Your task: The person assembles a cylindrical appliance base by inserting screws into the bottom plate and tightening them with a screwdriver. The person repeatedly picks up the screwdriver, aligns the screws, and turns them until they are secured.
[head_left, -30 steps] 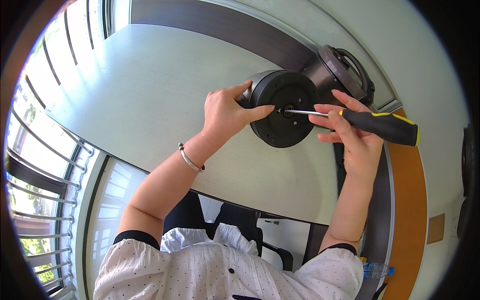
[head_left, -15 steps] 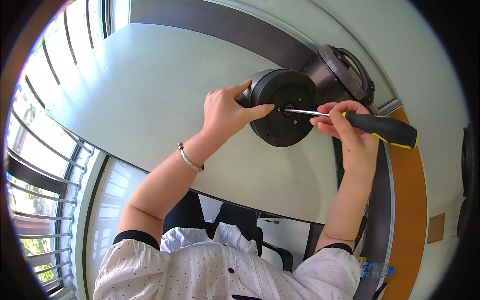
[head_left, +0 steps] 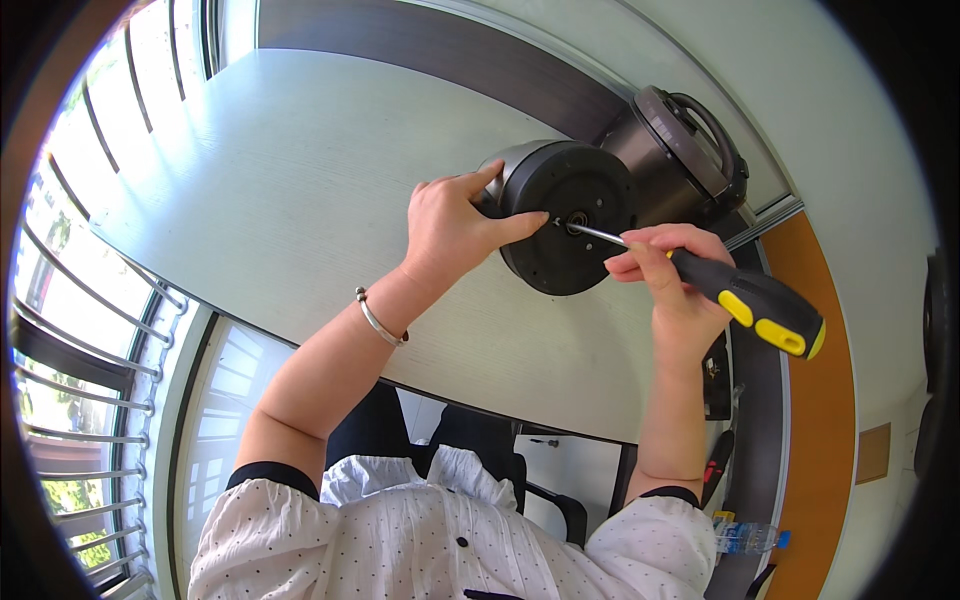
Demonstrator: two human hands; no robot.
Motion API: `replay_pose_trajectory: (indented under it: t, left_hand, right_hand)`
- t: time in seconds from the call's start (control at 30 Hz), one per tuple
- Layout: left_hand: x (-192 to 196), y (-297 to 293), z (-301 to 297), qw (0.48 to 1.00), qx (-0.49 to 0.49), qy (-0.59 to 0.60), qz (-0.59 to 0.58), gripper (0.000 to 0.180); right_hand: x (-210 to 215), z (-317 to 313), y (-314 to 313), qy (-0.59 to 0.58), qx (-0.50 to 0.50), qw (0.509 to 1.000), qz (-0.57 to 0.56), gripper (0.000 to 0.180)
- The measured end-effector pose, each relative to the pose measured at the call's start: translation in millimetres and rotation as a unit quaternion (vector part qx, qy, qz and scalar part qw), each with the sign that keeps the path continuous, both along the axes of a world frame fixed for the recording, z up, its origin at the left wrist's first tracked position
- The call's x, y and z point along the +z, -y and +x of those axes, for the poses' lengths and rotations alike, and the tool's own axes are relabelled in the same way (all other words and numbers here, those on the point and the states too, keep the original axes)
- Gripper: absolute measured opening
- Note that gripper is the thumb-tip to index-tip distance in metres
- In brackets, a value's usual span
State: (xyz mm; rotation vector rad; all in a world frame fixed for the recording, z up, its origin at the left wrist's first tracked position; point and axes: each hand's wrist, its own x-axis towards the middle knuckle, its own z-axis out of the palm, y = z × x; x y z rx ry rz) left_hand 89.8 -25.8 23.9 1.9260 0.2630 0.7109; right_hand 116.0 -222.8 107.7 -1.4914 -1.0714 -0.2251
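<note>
An electric kettle lies tipped on the table, its round black base facing me and a strip of silver body showing behind. My left hand steadies it from the left, thumb pressed on the base and fingers along the side, partly hidden. In my right hand is a screwdriver with a black and yellow handle; the fingers wrap the front of the grip. Its metal shaft points left, with the tip at the ring-shaped socket in the middle of the base. Small screw-like spots dot the base around it.
Right behind the kettle stands a brown electric cooker with a black carry handle. A red and black handled tool and a plastic water bottle lie at the lower right. Barred windows line the left, beside the pale table.
My right hand has moved slightly left and down, and the screwdriver's handle has swung lower and rolled, showing more yellow. My left hand and the kettle stay nearly still.
</note>
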Motion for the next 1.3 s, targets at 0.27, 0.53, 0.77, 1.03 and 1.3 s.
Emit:
replay_pose_trajectory:
  t: [0.27, 0.53, 0.77, 1.03, 1.3]
  left_hand:
    - [-1.9, -5.9, 2.4, 0.999, -0.007, -0.007, -0.054, 0.074]
    - [-0.5, -3.3, 1.9, 0.998, -0.014, -0.005, -0.053, 0.074]
    - [-1.1, -2.2, 1.5, 0.999, -0.01, 0.004, -0.034, 0.074]
    - [-1.8, -5.8, 1.8, 0.998, -0.005, -0.013, -0.06, 0.074]
    - [-0.9, -3.9, 1.5, 0.998, -0.007, -0.013, -0.059, 0.074]
  right_hand:
    - [33.2, -4.0, 10.6, -0.168, 0.047, 0.975, -0.136, 0.02]
    - [47.5, -4.5, 19.8, -0.196, 0.083, 0.952, -0.22, 0.024]
    - [25.2, 6.5, 9.5, -0.05, 0.001, 0.989, -0.139, 0.023]
    - [10.9, 21.3, 7.4, -0.044, 0.087, 0.993, -0.061, 0.024]
    - [41.6, 15.8, 23.3, -0.144, 0.131, 0.959, -0.206, 0.01]
